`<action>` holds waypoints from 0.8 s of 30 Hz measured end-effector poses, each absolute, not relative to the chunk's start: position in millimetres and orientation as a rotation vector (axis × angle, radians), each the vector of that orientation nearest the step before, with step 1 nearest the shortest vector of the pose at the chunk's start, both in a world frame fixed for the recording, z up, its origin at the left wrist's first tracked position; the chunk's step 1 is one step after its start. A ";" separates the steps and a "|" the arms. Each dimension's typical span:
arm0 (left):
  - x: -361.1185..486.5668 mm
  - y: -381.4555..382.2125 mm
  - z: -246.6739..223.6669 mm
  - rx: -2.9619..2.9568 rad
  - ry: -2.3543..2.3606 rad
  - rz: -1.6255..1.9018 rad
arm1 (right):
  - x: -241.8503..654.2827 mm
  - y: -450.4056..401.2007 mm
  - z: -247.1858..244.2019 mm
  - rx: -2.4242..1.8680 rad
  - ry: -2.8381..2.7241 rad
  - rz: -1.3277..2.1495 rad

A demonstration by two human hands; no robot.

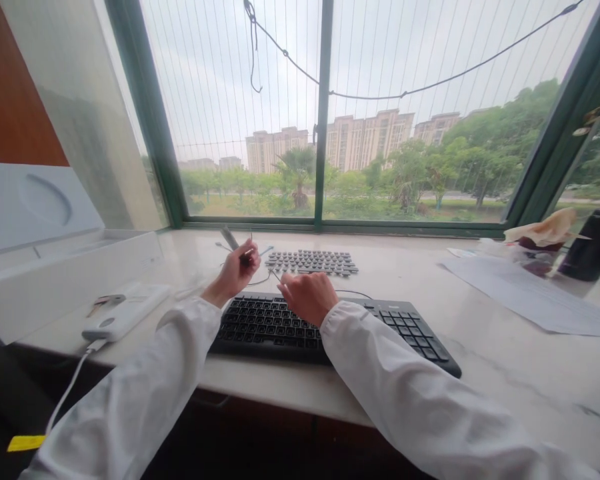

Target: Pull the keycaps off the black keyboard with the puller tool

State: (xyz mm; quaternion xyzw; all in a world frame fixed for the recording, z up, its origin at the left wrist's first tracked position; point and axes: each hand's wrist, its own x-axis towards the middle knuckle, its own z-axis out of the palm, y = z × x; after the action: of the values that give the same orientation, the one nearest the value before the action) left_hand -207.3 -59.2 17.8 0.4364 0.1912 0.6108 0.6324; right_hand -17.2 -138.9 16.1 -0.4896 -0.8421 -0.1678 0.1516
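A black keyboard [275, 327] lies near the front edge of the counter; many keycaps are off its main block, while the number pad at its right has its caps. Behind it, loose keycaps [313, 261] sit in rows. My left hand [237, 267] is raised above the keyboard's back left corner, its fingers closed round a dark, slim object [229, 237] that I cannot identify. Over the middle of the keyboard, my right hand [307, 293] pinches a thin tool [275, 274] that points up and left toward my left hand.
A white power strip [130, 313] with keys [105, 303] on it lies at left, beside a white box [65, 267]. Papers [530, 290] and a black bottle [593, 245] are at right. A window frame [330, 227] borders the counter's back.
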 end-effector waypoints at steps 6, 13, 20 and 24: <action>-191.5 -70.9 13.4 1.057 0.486 1.247 | -21.3 -141.9 12.9 -1.371 -2.446 -0.404; -183.2 -80.3 13.0 1.325 0.548 1.212 | -23.7 -142.5 11.1 -1.368 -2.428 -0.355; -187.2 -74.6 4.9 1.537 0.724 1.269 | -26.5 -145.8 11.5 -1.434 -2.437 -0.336; -185.4 -71.2 5.2 1.415 0.684 1.376 | -25.1 -143.0 10.5 -1.422 -2.427 -0.349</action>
State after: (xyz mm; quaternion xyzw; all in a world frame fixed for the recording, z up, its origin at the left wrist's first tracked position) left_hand -185.4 -71.2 5.2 0.5858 0.2830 0.5695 0.5024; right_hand -25.1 -143.0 10.5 -0.4957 -0.8463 -0.1216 0.1528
